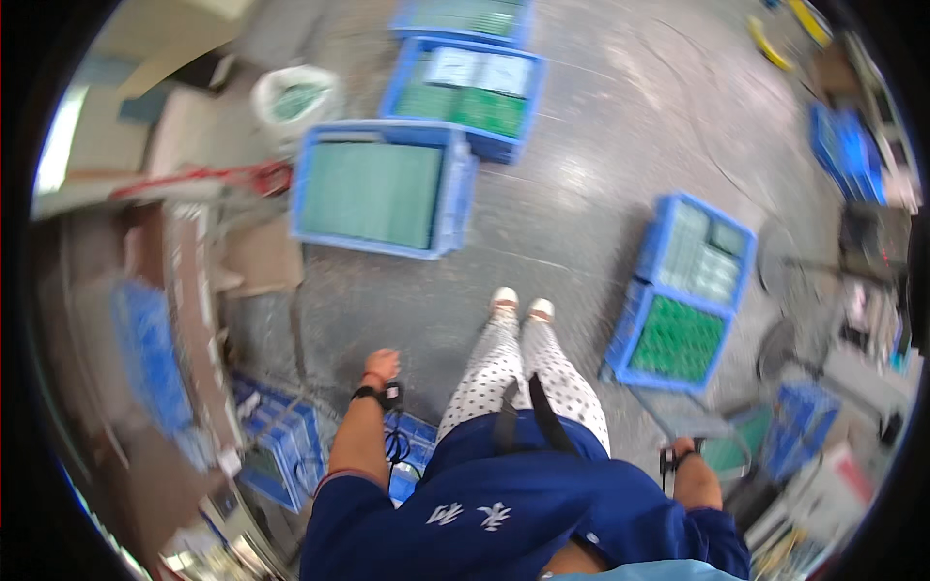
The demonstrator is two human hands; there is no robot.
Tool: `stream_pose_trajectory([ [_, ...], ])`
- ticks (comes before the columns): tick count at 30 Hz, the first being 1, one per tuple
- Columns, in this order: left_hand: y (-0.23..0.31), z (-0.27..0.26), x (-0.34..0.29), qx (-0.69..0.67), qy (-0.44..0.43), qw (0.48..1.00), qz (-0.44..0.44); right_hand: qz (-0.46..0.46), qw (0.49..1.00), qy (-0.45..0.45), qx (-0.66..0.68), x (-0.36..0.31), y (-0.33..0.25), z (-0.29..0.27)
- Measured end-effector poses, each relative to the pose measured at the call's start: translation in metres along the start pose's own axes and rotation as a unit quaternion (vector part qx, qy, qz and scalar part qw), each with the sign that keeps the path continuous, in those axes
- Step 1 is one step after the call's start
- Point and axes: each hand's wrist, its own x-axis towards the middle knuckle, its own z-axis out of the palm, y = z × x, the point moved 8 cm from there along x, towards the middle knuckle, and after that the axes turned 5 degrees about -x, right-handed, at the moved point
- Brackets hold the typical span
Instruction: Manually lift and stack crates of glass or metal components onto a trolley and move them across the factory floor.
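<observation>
My left hand [384,364] hangs out to the left of my legs, above the floor. Its fingers look curled in, and nothing shows in them. A dark band with a small device is around that wrist. My right hand [684,446] is low on the right, beside a bent grey metal frame [690,422]. Its fingers are mostly hidden, so whether it grips the frame is unclear. A dark band circles this wrist too. Right of my legs, one blue crate [620,347] holds green pieces, and another blue crate [662,232] beyond it holds paler grey-green stacks.
Ahead on the left, a blue crate [457,198] holds grey-green sheets; more blue crates [528,107] stand behind it. A white sack [334,97] with green bits is nearby. Brown benching [199,320] lines the left. Round-based stands [775,257] and a cable lie at right.
</observation>
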Motion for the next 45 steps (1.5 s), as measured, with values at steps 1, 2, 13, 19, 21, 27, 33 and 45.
stream_pose_trajectory([
  [1,0.031,-0.017,-0.014,0.056,0.047,0.997,0.036,0.020,0.985,-0.077,0.156,0.017,-0.039,-0.043],
  [2,0.041,-0.026,-0.029,0.084,0.078,0.992,0.055,0.024,0.985,-0.109,0.133,-0.007,-0.054,-0.122],
  [13,0.055,0.027,-0.017,0.214,0.063,0.968,0.119,0.311,0.894,0.020,0.322,-0.017,-0.012,-0.120],
  [19,0.107,0.098,-0.027,0.298,0.043,0.938,0.172,0.289,0.880,0.094,0.364,-0.012,-0.041,-0.132],
  [21,0.119,0.123,-0.028,0.328,0.040,0.925,0.187,0.280,0.866,0.111,0.398,-0.013,-0.063,-0.135],
  [27,0.144,0.205,-0.045,0.423,-0.010,0.880,0.215,0.269,0.854,0.139,0.424,-0.023,-0.102,-0.166],
  [33,0.179,0.243,-0.042,0.488,-0.027,0.846,0.213,0.250,0.850,0.123,0.446,-0.038,-0.097,-0.187],
  [45,0.215,0.290,0.010,0.545,-0.035,0.827,0.134,0.254,0.855,0.097,0.441,-0.016,-0.059,-0.141],
])
